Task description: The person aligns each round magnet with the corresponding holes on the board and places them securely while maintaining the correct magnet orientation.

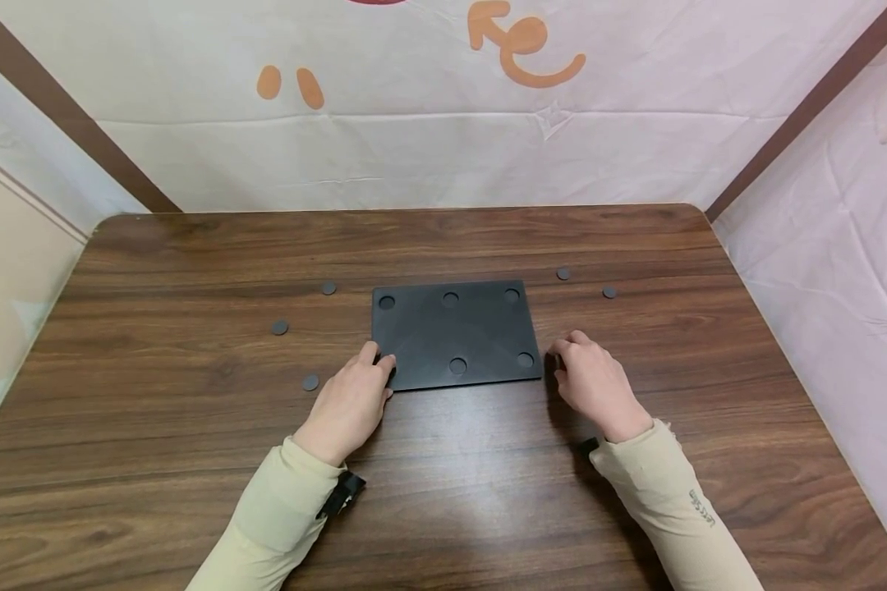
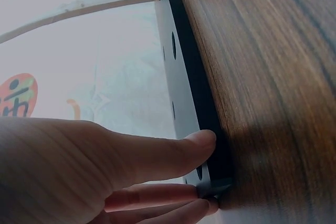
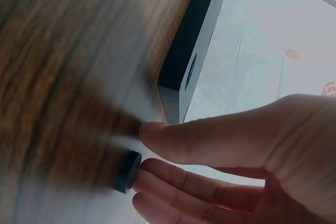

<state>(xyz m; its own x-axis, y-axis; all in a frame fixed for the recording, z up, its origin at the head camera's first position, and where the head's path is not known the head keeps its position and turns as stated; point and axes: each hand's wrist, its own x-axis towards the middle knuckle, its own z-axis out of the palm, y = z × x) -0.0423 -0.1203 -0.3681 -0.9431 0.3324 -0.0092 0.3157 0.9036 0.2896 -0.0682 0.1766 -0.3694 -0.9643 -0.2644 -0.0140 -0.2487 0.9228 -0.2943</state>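
Observation:
A black rectangular board [image 1: 454, 332] with several round recesses lies flat on the table. At its near left corner my left hand [image 1: 351, 402] pinches it, the thumb [image 2: 197, 148] on the near edge and the other fingers round the left side. My right hand [image 1: 591, 382] is just off the board's right edge, low over the table. Close by its fingertips, a small dark disc [image 3: 128, 171] lies on the table; the thumb is apart from it. In the head view that disc is hidden by the hand.
Left of the board lie three grey discs, one near the back [image 1: 328, 288], one farther left [image 1: 279, 327] and one by the left hand [image 1: 310, 382]. Two more discs [image 1: 563, 274] lie back right. A printed white curtain [image 1: 429, 156] hangs behind the wooden table [image 1: 458, 509].

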